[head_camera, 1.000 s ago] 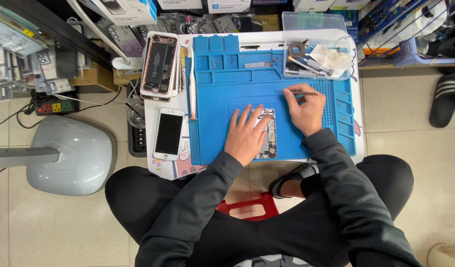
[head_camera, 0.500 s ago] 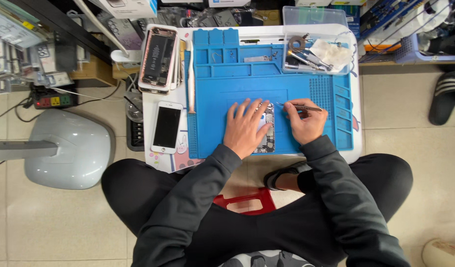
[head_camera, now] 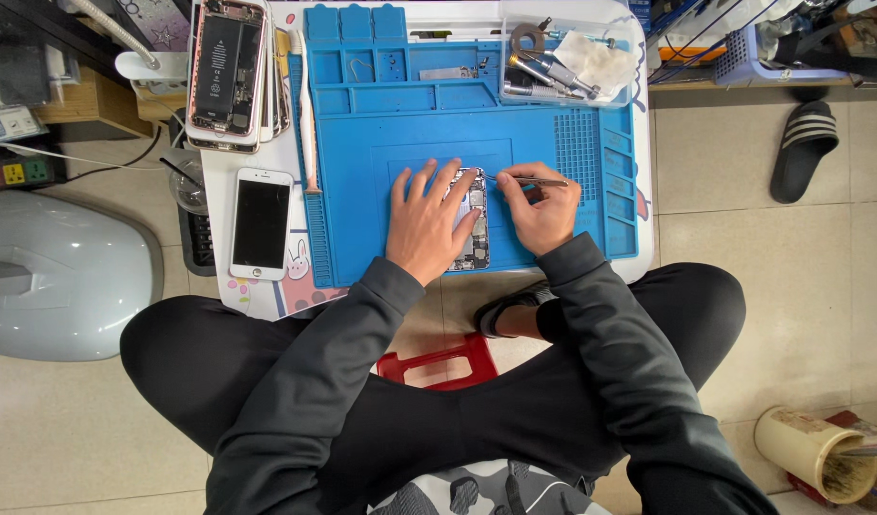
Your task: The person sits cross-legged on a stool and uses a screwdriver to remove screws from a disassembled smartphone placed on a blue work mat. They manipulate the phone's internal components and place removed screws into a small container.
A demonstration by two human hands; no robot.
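- A grey rounded shell point(head_camera: 62, 277) is lying on the floor tiles at far left, well apart from the work.
- One stack of opened phone bodies point(head_camera: 231, 72) is sitting at the table's upper left, insides facing up, long axis running away from the person.
- One white phone point(head_camera: 261, 224) is lying face up with a dark screen, just below that stack, long axis also running away from the person. A thin pale tool point(head_camera: 307, 110) is lying beside it along the mat's edge.
- One blue work mat point(head_camera: 381, 124) is covering most of the small white table point(head_camera: 639, 153).
- The left hand point(head_camera: 427, 221) is resting flat, fingers spread, pressing down on the opened phone point(head_camera: 474, 224) near the mat's middle.
- That phone is lying with its long axis running away from the person, near end toward the mat's near edge; boards and metal plates are showing on its uncovered right half.
- The right hand point(head_camera: 543, 205) is closed in a pinch on one pair of tweezers point(head_camera: 526, 179), held nearly level, tips pointing left and touching the phone's upper right edge.
- One clear tray point(head_camera: 627, 91) at the mat's upper right is holding several metal tools and a white cloth.
- One black slide sandal point(head_camera: 804, 150) is lying on the floor at right.
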